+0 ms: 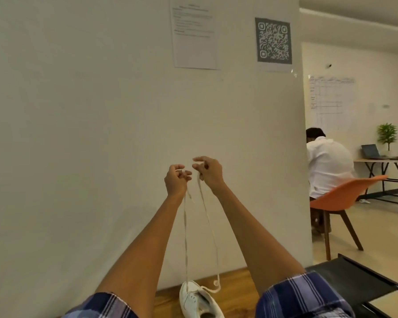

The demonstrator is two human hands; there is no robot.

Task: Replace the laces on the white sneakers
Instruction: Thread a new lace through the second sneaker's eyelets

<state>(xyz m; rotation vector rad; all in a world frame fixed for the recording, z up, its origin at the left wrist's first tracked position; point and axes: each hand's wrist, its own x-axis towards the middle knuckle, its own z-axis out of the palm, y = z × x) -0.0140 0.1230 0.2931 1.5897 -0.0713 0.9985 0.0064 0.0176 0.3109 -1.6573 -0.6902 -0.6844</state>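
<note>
Pinching lace (186,226) ends: left hand (175,179), right hand (208,172); sneaker (199,300) below.

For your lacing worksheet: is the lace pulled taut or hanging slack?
Mostly taut: the lace runs nearly straight from both raised hands to the sneaker; the right strand loops slack by the shoe.

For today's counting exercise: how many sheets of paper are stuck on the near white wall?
2. A printed text sheet hangs high up near the middle; a QR code sheet hangs to its right, by the wall's corner. The charts further back are on another wall.
</note>
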